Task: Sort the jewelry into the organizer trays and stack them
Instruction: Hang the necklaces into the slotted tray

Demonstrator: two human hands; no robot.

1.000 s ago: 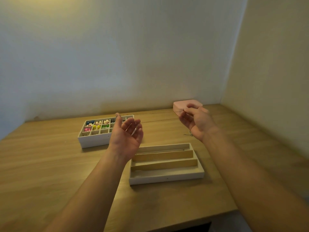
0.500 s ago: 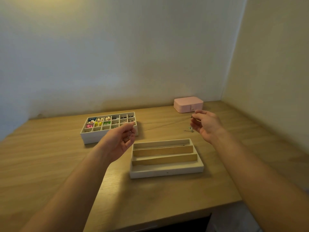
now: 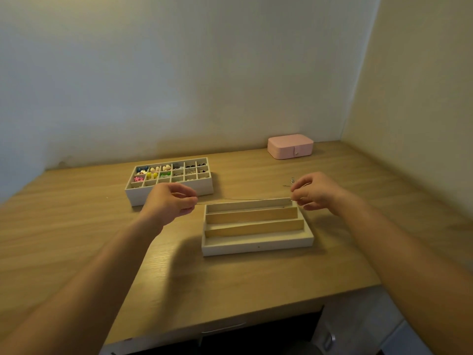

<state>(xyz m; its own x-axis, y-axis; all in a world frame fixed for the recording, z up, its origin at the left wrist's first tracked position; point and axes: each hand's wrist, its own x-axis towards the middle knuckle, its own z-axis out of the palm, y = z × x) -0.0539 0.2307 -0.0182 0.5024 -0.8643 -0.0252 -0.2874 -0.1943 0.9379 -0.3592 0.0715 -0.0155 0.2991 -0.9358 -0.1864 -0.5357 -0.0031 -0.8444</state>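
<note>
A wooden table (image 3: pixel 76 239) is filling the lower half of the view and is standing against a pale wall (image 3: pixel 179 73). Near its middle, a white slotted tray (image 3: pixel 256 245) with three long channels is lying with its long side toward the person. Behind it and to the left, apart from it, a white compartment tray (image 3: pixel 169 194) is sitting. Small coloured pieces (image 3: pixel 151 174) are lying in its left cells and darker ones in the right cells, but they are too small to name. A closed pink box (image 3: pixel 290 147) is resting near the back wall, on the right.

Both bare arms are reaching forward. The left hand (image 3: pixel 170 204) is hovering just left of the far corner of the slotted tray, in front of the compartment tray. Its grip is pinching one end of a thin chain (image 3: pixel 243 200) between thumb and fingers. The right hand (image 3: pixel 316 192) is hovering at the far right corner of the slotted tray, and its grip is pinching the other end in the same way.

The thin chain is stretching almost straight between the two hands, along the far edge of the slotted tray. Whether it is touching the rim, I cannot tell. Just behind the right hand, a few small metal pieces (image 3: pixel 291 180) are lying on the table.
</note>
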